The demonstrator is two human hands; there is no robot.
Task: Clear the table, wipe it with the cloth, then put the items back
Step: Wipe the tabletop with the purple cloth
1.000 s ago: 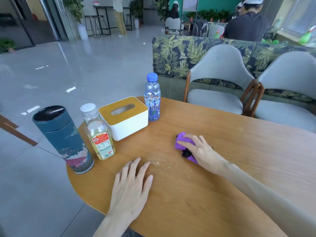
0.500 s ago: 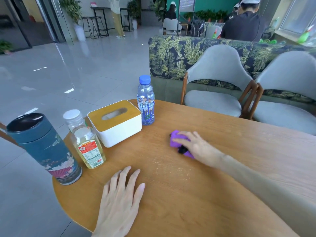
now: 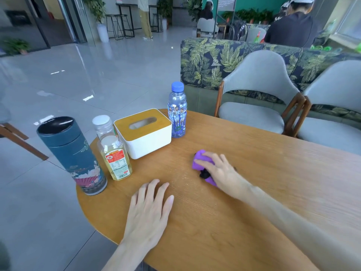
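Observation:
My right hand [image 3: 221, 172] presses on a crumpled purple cloth [image 3: 200, 160] in the middle of the round wooden table [image 3: 273, 182]. My left hand [image 3: 149, 210] lies flat on the table near its front edge, fingers spread, holding nothing. Along the table's left rim stand a dark teal canister [image 3: 73, 155], a bottle of yellow liquid with a white cap [image 3: 114, 152], a white tissue box with a wooden lid [image 3: 143, 132] and a clear water bottle with a blue cap [image 3: 176, 111].
Two grey chairs with wooden frames, one [image 3: 257, 94] and the other [image 3: 332, 106], stand at the table's far side, in front of a leaf-patterned sofa [image 3: 211, 61]. A seated person in black [image 3: 291, 26] is behind it. Grey tiled floor lies to the left.
My right hand with the cloth has shifted slightly over the table surface. The head camera has swung left and back. The items on the left rim have not moved.

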